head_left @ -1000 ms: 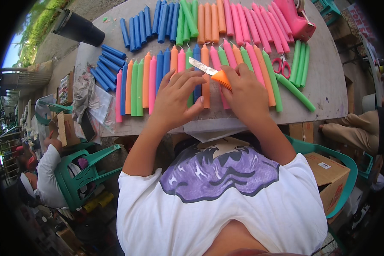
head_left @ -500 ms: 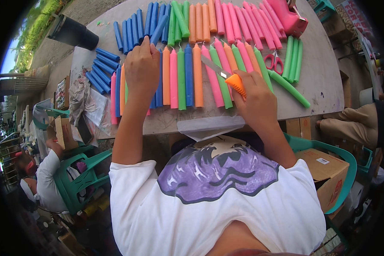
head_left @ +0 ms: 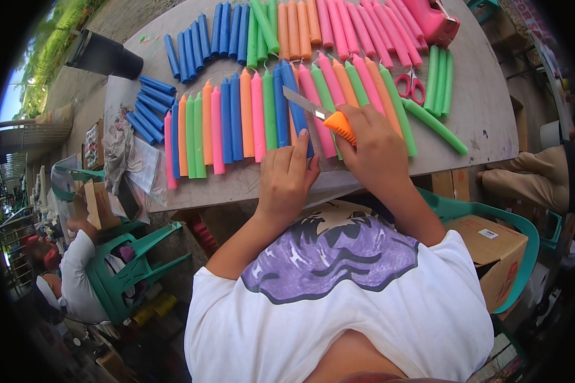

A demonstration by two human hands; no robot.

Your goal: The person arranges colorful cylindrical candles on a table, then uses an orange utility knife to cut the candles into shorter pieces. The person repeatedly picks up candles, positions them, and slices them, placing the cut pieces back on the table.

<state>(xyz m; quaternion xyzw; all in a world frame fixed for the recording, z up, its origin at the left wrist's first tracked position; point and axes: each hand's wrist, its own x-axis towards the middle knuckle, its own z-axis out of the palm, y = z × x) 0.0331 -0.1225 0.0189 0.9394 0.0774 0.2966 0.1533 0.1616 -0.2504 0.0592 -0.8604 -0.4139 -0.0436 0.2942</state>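
Note:
A row of blue, orange, green and pink candles point(head_left: 257, 115) lies side by side on the table before me. My left hand point(head_left: 283, 182) is at the near edge of this row, index finger and thumb at the lower end of a slanted blue candle point(head_left: 297, 105). That candle lies partly over an orange one. My right hand point(head_left: 375, 143) grips an orange-handled utility knife point(head_left: 340, 126), its long blade out and angled up to the left, above the row. A loose green candle point(head_left: 437, 127) rests to the right of that hand.
Behind the row lie blue candles point(head_left: 198, 41), orange candles point(head_left: 298, 29) and pink candles point(head_left: 364, 29). Red-handled scissors point(head_left: 410, 87), a pink tape dispenser point(head_left: 433, 22) and a dark tumbler point(head_left: 102, 56) stand or lie around. A person point(head_left: 80, 274) is at lower left.
My left hand has come from the far blue candles to the row's near edge, bringing a blue candle that now lies slanted over the orange one. The knife stays in my right hand.

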